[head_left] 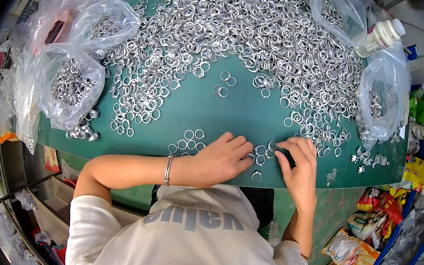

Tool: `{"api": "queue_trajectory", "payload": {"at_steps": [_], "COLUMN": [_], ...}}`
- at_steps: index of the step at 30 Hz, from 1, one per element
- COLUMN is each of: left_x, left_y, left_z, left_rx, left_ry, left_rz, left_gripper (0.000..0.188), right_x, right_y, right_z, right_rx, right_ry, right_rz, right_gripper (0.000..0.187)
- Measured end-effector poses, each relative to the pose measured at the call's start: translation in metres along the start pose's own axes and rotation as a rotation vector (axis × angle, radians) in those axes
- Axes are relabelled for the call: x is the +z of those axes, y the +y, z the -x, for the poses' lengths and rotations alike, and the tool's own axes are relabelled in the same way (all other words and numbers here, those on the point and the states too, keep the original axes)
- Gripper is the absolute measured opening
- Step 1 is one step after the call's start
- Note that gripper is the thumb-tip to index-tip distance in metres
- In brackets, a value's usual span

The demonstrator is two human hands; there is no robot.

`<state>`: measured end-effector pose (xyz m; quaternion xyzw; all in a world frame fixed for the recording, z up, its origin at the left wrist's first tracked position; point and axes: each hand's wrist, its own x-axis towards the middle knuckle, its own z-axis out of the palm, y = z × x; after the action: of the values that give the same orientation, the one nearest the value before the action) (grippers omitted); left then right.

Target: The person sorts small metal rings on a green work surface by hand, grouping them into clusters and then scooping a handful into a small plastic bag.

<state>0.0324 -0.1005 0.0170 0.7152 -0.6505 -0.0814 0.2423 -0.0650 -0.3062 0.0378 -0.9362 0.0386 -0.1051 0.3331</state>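
Small silver-coloured finger rings lie on a green tabletop in front of me. My left hand [226, 158], with a bangle [168, 168] at the wrist, is bent over the table, its curled fingertips closed at a ring [249, 157]; part of that ring is hidden. My right hand [299, 167] has thumb and forefinger apart, their tips beside another ring [272, 144]. Between the hands sits a small cluster of rings [260, 150], and one single ring [256, 176] lies nearer the table edge. Left of my left hand is a loose group of rings [187, 144].
A wide heap of rings [267, 25] arcs across the far side of the table [215, 106]. Plastic bags holding rings [72, 83] stand at the left, another clear bag [383, 95] at the right. Beside it leans a white bottle [380, 37]. Shelving with coloured packets [350, 255] is at lower right.
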Motion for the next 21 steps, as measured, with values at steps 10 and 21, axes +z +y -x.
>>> {"api": "queue_trajectory", "payload": {"at_steps": [10, 21], "left_x": [0.014, -0.017], "left_y": [0.005, -0.004], "left_z": [0.012, 0.026], "left_rx": [0.123, -0.175], "left_ry": [0.103, 0.404], "left_rz": [-0.035, 0.191], "left_gripper": [0.028, 0.019], "right_x": [0.013, 0.022], "right_y": [0.005, -0.008], "right_z": [-0.002, -0.024], "right_rx": [-0.011, -0.156], "right_ry": [0.02, -0.059], "right_rz": [-0.018, -0.044], "right_gripper": [0.017, 0.021]}}
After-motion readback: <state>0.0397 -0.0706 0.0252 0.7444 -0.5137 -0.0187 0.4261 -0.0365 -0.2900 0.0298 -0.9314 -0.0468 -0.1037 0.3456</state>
